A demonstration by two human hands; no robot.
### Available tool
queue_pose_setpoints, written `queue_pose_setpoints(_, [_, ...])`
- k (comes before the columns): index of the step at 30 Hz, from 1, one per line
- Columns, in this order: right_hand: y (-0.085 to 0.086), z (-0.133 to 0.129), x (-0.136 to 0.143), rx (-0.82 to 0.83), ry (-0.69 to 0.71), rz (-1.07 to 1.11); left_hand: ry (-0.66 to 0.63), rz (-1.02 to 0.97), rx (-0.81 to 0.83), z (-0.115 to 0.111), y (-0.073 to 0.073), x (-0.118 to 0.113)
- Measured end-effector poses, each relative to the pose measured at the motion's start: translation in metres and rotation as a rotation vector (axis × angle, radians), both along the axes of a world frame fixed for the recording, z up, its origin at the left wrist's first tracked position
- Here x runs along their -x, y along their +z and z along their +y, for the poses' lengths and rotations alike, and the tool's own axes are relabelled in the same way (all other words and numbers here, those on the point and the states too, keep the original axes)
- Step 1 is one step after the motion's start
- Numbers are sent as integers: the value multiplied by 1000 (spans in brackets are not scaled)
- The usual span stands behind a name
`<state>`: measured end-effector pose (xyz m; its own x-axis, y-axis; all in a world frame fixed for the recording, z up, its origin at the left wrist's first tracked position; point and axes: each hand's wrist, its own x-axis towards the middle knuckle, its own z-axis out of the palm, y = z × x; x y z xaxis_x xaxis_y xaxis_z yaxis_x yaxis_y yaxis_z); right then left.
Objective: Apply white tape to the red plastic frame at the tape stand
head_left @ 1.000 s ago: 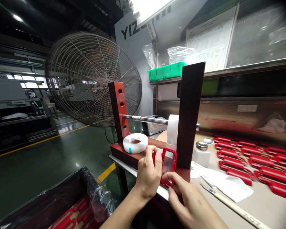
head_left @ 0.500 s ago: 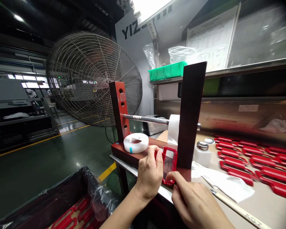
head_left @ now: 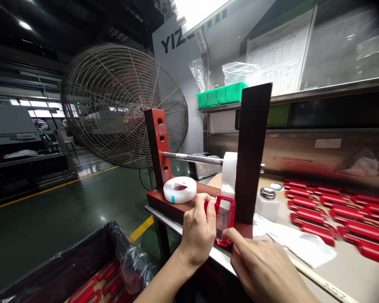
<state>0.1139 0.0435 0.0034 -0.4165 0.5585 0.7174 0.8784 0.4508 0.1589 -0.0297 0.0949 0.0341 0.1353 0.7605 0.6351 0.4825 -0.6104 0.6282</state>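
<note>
A wooden stand point(head_left: 252, 151) with two uprights and a steel rod point(head_left: 192, 158) sits at the near edge of the surface point(head_left: 350, 269). A roll of white tape point(head_left: 229, 174) hangs on the rod, and a second roll point(head_left: 180, 189) lies flat on the stand's base. Just in front, the left hand point(head_left: 198, 231) is closed around the left side of a small red frame point(head_left: 225, 219), holding it upright. The right hand point(head_left: 265, 269) presses its index fingertip against the frame's lower corner. The frame looks like light, stiff moulded plastic with a glossy clear window, so it is best held by its red rim rather than the smudge-prone window.
</note>
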Motion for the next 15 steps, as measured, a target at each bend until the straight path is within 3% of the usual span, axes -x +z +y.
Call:
queue_pose_setpoints(5, [-1, 0, -6, -138, -81, -61, -11, -19, 30, 0, 3, 0])
queue_pose_setpoints(10, [0, 9, -1, -155, -256, -188, -40, -38, 58, 0, 4, 3])
queue_pose_setpoints(15, [-2, 15, 0, -128, -277, -191, -87, -60, 98, 4, 2, 5])
